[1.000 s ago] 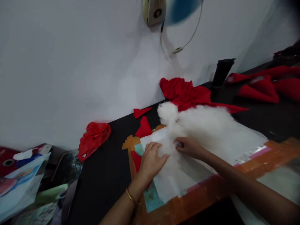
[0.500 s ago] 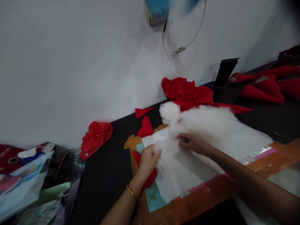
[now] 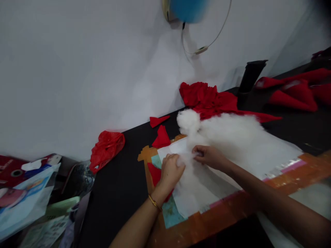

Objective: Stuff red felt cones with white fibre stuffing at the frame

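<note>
My left hand (image 3: 172,171) is closed on a tuft of white fibre stuffing (image 3: 184,161), back of the hand upward. Close to its right, my right hand (image 3: 209,156) pinches wispy fibre from the same fluff. Both are just over a sheet of white paper (image 3: 190,203). Behind the right hand spreads a large fluffy mass of stuffing (image 3: 230,129), with a rounder clump (image 3: 188,121) at its left end. A red fabric piece (image 3: 154,173) lies partly hidden under my left hand and wrist.
Brown tape (image 3: 191,230) edges the work board on the black table (image 3: 116,193). Small red pieces (image 3: 161,137), a red cloth heap (image 3: 207,98) and a black container (image 3: 252,75) stand behind. Left are a red plastic bag (image 3: 106,150) and packages (image 3: 28,196).
My left hand has moved right, nearer my right hand, and turned its back upward. The fluff between the hands looks smaller and more gathered. A blue thing on the wall has shifted.
</note>
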Demonstrator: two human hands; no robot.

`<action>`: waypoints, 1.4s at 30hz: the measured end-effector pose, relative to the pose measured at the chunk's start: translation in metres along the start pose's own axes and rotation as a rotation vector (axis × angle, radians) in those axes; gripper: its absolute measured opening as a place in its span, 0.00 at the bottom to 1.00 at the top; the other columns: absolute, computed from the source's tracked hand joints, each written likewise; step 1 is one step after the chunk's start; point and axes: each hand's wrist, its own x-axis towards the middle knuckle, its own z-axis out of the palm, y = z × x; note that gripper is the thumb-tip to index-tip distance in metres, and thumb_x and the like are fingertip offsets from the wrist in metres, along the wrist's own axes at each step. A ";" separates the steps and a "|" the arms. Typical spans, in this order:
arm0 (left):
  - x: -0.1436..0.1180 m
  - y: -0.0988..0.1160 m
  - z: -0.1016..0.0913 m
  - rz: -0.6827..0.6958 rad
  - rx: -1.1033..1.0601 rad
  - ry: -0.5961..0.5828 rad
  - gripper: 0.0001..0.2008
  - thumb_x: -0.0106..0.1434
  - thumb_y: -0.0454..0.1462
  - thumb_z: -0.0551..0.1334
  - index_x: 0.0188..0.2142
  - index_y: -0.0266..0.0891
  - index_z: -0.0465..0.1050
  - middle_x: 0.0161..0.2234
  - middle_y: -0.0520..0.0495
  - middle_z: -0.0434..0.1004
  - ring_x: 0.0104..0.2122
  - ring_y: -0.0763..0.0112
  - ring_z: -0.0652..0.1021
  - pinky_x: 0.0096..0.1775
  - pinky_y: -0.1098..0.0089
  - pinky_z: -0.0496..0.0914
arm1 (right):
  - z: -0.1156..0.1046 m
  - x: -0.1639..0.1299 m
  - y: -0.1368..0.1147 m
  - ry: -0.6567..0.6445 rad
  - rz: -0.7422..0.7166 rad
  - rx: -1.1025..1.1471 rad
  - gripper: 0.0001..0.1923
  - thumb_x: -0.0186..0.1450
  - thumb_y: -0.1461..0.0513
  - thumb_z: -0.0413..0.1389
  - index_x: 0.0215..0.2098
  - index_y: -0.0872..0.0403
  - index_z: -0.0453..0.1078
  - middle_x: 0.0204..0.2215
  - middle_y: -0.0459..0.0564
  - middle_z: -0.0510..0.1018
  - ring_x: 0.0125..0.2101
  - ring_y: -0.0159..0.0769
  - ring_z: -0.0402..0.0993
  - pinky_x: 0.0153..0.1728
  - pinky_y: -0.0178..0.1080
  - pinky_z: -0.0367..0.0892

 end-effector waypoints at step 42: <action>-0.040 -0.021 -0.001 0.343 0.212 -0.104 0.06 0.65 0.32 0.58 0.33 0.38 0.73 0.35 0.45 0.74 0.40 0.60 0.71 0.46 0.59 0.66 | 0.019 -0.033 0.013 -0.075 -0.520 -0.629 0.10 0.67 0.68 0.49 0.32 0.55 0.71 0.32 0.53 0.74 0.34 0.41 0.71 0.36 0.43 0.71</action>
